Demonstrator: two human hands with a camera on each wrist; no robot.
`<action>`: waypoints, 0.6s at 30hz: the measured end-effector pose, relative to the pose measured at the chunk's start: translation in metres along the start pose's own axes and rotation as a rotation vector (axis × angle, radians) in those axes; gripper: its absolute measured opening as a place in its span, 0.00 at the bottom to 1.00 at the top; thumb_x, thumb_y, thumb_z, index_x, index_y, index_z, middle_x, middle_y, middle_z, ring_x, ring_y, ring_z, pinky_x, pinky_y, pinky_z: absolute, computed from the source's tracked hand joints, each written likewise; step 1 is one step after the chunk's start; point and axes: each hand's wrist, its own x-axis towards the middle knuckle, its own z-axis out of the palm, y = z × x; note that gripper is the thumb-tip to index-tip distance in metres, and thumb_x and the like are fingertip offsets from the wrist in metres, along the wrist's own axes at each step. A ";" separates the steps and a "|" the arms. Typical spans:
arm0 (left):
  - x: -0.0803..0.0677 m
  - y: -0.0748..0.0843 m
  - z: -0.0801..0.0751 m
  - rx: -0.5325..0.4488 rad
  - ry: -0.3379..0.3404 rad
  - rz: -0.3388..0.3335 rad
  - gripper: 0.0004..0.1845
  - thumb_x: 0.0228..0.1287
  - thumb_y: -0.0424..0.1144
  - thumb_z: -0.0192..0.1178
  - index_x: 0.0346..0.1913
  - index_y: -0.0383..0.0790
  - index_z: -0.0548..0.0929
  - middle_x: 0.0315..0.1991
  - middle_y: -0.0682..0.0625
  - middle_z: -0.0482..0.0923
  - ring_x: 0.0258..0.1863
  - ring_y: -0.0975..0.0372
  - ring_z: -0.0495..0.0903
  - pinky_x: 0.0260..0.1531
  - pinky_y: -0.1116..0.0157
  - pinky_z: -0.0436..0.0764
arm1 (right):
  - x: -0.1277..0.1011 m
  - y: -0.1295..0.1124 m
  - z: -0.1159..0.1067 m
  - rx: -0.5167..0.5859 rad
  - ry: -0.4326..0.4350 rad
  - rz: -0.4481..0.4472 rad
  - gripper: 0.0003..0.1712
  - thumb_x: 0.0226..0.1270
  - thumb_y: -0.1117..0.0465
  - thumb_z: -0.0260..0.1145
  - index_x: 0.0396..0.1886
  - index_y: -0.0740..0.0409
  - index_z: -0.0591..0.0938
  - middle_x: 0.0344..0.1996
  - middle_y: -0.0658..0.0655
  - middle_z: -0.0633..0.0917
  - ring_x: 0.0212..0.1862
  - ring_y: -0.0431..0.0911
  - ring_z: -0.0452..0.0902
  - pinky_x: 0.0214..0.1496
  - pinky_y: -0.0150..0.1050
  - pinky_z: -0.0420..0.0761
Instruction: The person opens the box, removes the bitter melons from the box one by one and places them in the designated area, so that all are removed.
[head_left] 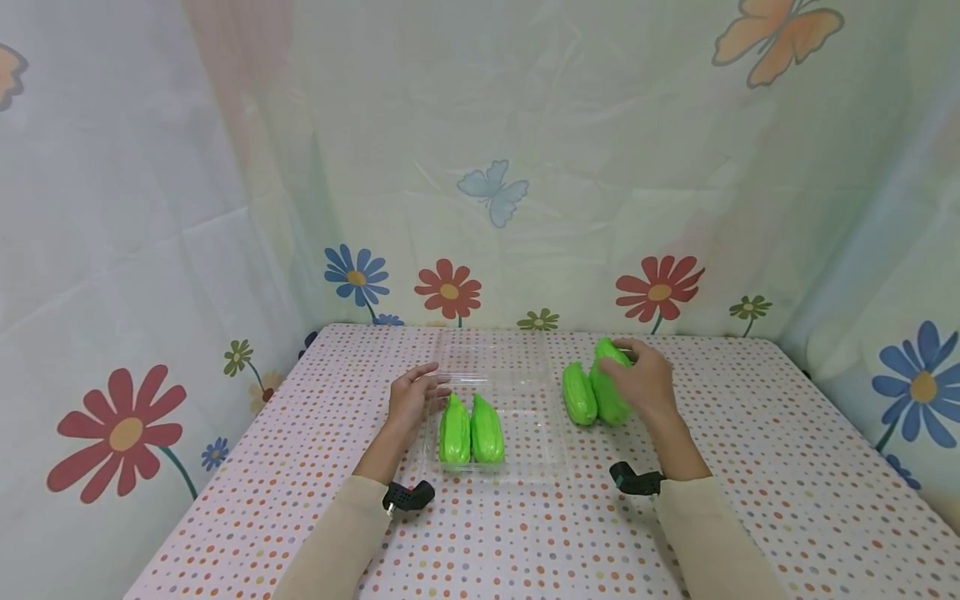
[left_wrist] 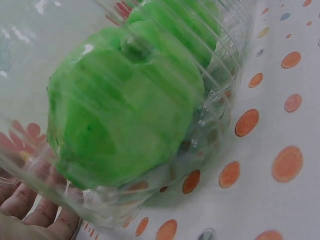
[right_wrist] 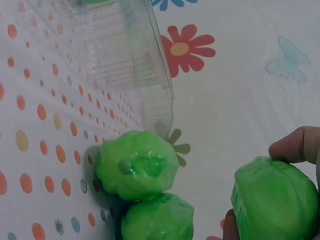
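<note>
Glossy, ribbed green gourds on dotted surface (head_left: pixel 750 467).
Right hand (head_left: pixel 643 382) gripping one gourd (head_left: pixel 609 392) right of clear tray (head_left: pixel 525 400); left hand (head_left: pixel 411 397) open, touching tray's left wall.

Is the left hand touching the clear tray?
Touching. In the left wrist view the left hand's fingers lie against the clear tray wall; the head view shows that hand at the tray's left edge.
</note>
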 end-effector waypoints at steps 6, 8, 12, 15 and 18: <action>-0.001 0.001 0.000 -0.006 -0.008 0.001 0.24 0.72 0.32 0.51 0.69 0.32 0.74 0.58 0.33 0.81 0.46 0.48 0.87 0.45 0.57 0.87 | 0.005 0.011 -0.002 0.020 0.024 0.037 0.34 0.66 0.54 0.63 0.72 0.59 0.73 0.66 0.70 0.76 0.64 0.63 0.71 0.61 0.59 0.75; -0.001 0.001 0.000 -0.008 -0.011 0.004 0.24 0.72 0.32 0.52 0.69 0.32 0.74 0.58 0.32 0.81 0.46 0.48 0.87 0.44 0.57 0.88 | 0.006 0.014 -0.003 0.026 0.036 0.044 0.34 0.66 0.55 0.63 0.72 0.59 0.74 0.66 0.70 0.75 0.63 0.63 0.71 0.61 0.58 0.75; -0.001 0.001 0.000 -0.006 -0.011 0.010 0.24 0.72 0.32 0.51 0.69 0.31 0.74 0.58 0.32 0.81 0.46 0.48 0.87 0.44 0.57 0.88 | 0.008 0.019 -0.005 0.027 0.042 0.050 0.34 0.67 0.55 0.63 0.72 0.60 0.73 0.66 0.71 0.75 0.63 0.63 0.71 0.60 0.57 0.76; -0.001 0.001 0.000 -0.005 -0.010 0.009 0.24 0.72 0.32 0.51 0.69 0.31 0.74 0.58 0.33 0.81 0.45 0.50 0.88 0.44 0.58 0.88 | 0.009 0.021 -0.006 0.017 0.034 0.060 0.35 0.68 0.54 0.62 0.73 0.61 0.71 0.67 0.72 0.74 0.64 0.64 0.71 0.62 0.58 0.76; -0.001 0.000 0.000 -0.004 -0.007 0.013 0.24 0.72 0.31 0.51 0.69 0.30 0.74 0.57 0.32 0.81 0.43 0.52 0.88 0.43 0.58 0.88 | 0.010 0.024 -0.006 0.008 0.029 0.074 0.35 0.68 0.54 0.62 0.73 0.62 0.71 0.67 0.72 0.73 0.65 0.66 0.70 0.64 0.60 0.75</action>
